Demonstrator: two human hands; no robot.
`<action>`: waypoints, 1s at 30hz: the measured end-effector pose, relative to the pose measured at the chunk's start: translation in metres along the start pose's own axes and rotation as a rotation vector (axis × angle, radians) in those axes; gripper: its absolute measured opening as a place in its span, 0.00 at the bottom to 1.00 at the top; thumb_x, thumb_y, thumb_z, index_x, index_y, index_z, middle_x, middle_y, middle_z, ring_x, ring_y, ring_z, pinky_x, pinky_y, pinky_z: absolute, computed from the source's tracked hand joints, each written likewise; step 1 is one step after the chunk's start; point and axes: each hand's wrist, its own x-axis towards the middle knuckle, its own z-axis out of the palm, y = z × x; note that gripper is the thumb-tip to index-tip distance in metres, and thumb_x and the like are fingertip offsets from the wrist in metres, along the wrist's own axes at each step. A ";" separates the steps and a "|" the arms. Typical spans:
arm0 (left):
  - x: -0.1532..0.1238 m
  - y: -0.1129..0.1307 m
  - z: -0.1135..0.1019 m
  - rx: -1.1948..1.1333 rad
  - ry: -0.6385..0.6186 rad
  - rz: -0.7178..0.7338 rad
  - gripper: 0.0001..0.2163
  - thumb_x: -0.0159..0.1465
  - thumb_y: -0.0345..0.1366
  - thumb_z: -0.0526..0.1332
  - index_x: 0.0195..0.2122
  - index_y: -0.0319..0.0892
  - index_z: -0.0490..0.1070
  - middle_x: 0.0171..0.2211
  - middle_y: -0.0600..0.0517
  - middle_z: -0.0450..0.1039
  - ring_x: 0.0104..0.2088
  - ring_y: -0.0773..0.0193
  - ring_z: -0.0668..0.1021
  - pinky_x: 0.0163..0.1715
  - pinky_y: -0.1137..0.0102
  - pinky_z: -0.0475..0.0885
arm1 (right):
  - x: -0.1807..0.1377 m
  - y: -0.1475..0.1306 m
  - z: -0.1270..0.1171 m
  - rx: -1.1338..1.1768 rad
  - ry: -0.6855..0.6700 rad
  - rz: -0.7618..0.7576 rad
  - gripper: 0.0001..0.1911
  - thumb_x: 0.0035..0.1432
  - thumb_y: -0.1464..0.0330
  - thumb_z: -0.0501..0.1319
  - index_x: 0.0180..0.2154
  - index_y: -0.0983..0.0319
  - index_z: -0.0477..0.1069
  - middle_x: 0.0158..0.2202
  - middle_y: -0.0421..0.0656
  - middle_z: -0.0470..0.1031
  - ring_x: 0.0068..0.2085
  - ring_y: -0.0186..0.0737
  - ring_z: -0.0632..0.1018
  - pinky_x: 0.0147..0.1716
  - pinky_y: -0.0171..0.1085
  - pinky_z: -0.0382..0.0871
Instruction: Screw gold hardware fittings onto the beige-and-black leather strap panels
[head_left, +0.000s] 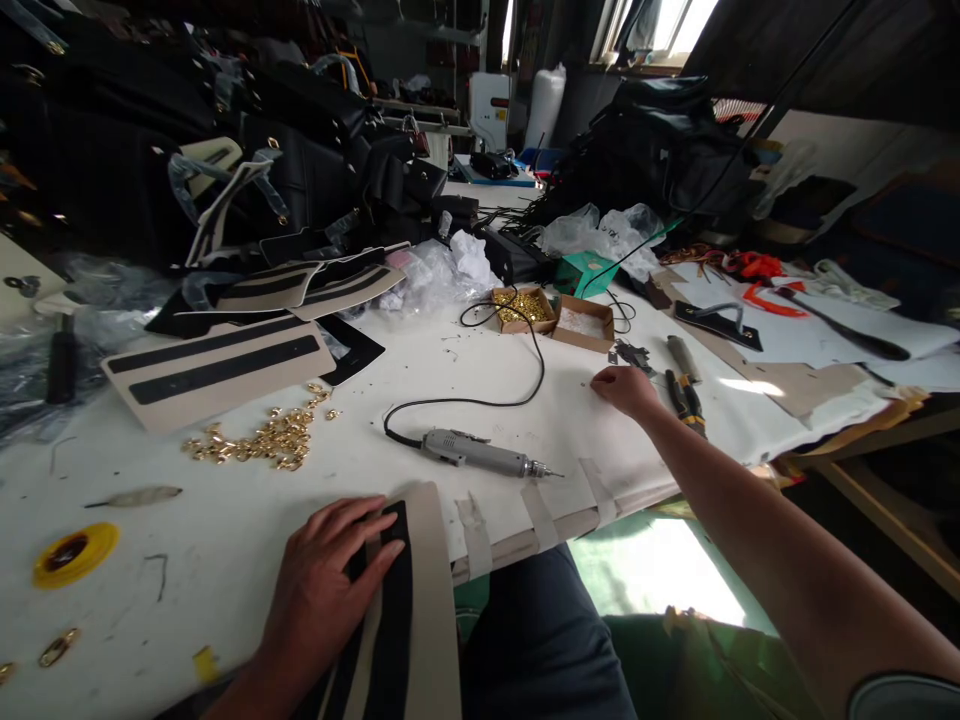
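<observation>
My left hand (pixel 324 570) lies flat with outstretched fingers on a beige panel (pixel 433 610) with black stripes, at the table's front edge. Farther right, my right hand (pixel 624 388) rests on the tabletop with its fingers curled closed; whatever they pinch, if anything, is hidden. Just beyond it sits a small pile of dark flat pieces (pixel 634 356). Between the hands lies a grey corded electric screwdriver (pixel 476 454), its bit pointing right. Gold-coloured metal fittings (pixel 277 440) are heaped left of it. Beside my right wrist are yellow-and-black pliers (pixel 685 400).
Small cardboard boxes hold gold pieces (pixel 523 308) and whitish bits (pixel 581 322). More striped panels (pixel 217 370) lie at left, near a yellow tape roll (pixel 75 555). Black bags (pixel 300 170) pile up behind. The black cord (pixel 480 402) loops across the white table (pixel 420 360).
</observation>
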 end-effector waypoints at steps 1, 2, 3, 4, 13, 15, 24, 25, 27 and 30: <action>0.000 0.001 0.000 0.001 0.001 0.000 0.11 0.69 0.47 0.66 0.48 0.53 0.82 0.54 0.52 0.82 0.55 0.48 0.79 0.54 0.53 0.73 | 0.001 0.000 0.000 0.010 -0.016 0.002 0.08 0.60 0.63 0.68 0.38 0.59 0.84 0.33 0.43 0.83 0.36 0.42 0.80 0.34 0.37 0.69; 0.001 0.001 0.000 0.002 0.001 -0.003 0.11 0.69 0.47 0.66 0.48 0.53 0.82 0.54 0.52 0.82 0.55 0.48 0.79 0.54 0.53 0.73 | 0.001 0.000 0.000 0.024 -0.033 0.000 0.09 0.62 0.62 0.68 0.39 0.61 0.83 0.32 0.42 0.82 0.34 0.41 0.79 0.34 0.37 0.70; 0.001 0.002 0.000 0.005 0.000 -0.006 0.11 0.69 0.47 0.66 0.48 0.53 0.82 0.54 0.52 0.82 0.55 0.48 0.79 0.54 0.52 0.73 | 0.001 0.000 0.000 0.042 -0.050 -0.004 0.11 0.65 0.61 0.67 0.40 0.62 0.82 0.32 0.41 0.80 0.33 0.39 0.79 0.34 0.37 0.72; 0.001 0.002 0.000 0.005 -0.001 -0.010 0.11 0.69 0.47 0.66 0.48 0.53 0.82 0.54 0.52 0.82 0.55 0.48 0.79 0.54 0.52 0.72 | 0.000 -0.001 0.001 0.061 -0.067 -0.009 0.14 0.68 0.59 0.66 0.42 0.64 0.80 0.33 0.41 0.80 0.32 0.37 0.79 0.34 0.37 0.74; 0.000 0.002 0.000 -0.008 -0.012 -0.008 0.11 0.69 0.46 0.66 0.49 0.53 0.82 0.54 0.52 0.82 0.56 0.48 0.78 0.54 0.52 0.71 | 0.004 -0.010 0.019 0.066 -0.134 0.024 0.16 0.72 0.57 0.64 0.46 0.65 0.77 0.42 0.43 0.80 0.39 0.39 0.81 0.40 0.40 0.80; -0.001 0.002 0.000 -0.008 -0.011 -0.007 0.11 0.69 0.46 0.66 0.49 0.53 0.82 0.55 0.52 0.82 0.56 0.48 0.78 0.54 0.52 0.71 | 0.007 -0.012 0.019 0.036 -0.144 0.039 0.15 0.72 0.58 0.64 0.48 0.64 0.77 0.45 0.44 0.80 0.42 0.40 0.82 0.43 0.42 0.80; 0.000 0.005 -0.002 0.000 -0.018 -0.034 0.11 0.69 0.46 0.65 0.48 0.52 0.83 0.54 0.51 0.82 0.56 0.48 0.78 0.54 0.53 0.71 | 0.007 -0.021 0.016 -0.075 -0.087 0.058 0.15 0.71 0.58 0.65 0.48 0.64 0.77 0.44 0.45 0.80 0.41 0.40 0.81 0.42 0.42 0.78; 0.001 0.006 -0.002 0.001 -0.020 -0.038 0.11 0.69 0.46 0.65 0.48 0.52 0.83 0.54 0.51 0.82 0.56 0.48 0.78 0.54 0.53 0.71 | 0.004 -0.022 0.016 -0.085 -0.059 0.047 0.14 0.70 0.58 0.65 0.46 0.63 0.78 0.43 0.45 0.81 0.40 0.40 0.81 0.41 0.40 0.76; 0.001 0.006 -0.002 0.001 -0.024 -0.045 0.12 0.69 0.47 0.64 0.48 0.52 0.83 0.54 0.51 0.82 0.56 0.48 0.78 0.55 0.53 0.71 | -0.003 -0.024 0.016 -0.111 -0.001 0.018 0.12 0.67 0.60 0.65 0.44 0.62 0.80 0.41 0.46 0.83 0.40 0.42 0.80 0.38 0.38 0.72; 0.001 0.008 -0.003 -0.001 -0.030 -0.060 0.12 0.69 0.47 0.64 0.48 0.52 0.83 0.54 0.50 0.82 0.56 0.48 0.79 0.55 0.53 0.72 | -0.012 -0.025 0.014 -0.158 0.048 -0.041 0.13 0.65 0.60 0.63 0.41 0.59 0.83 0.42 0.48 0.84 0.42 0.47 0.81 0.35 0.37 0.66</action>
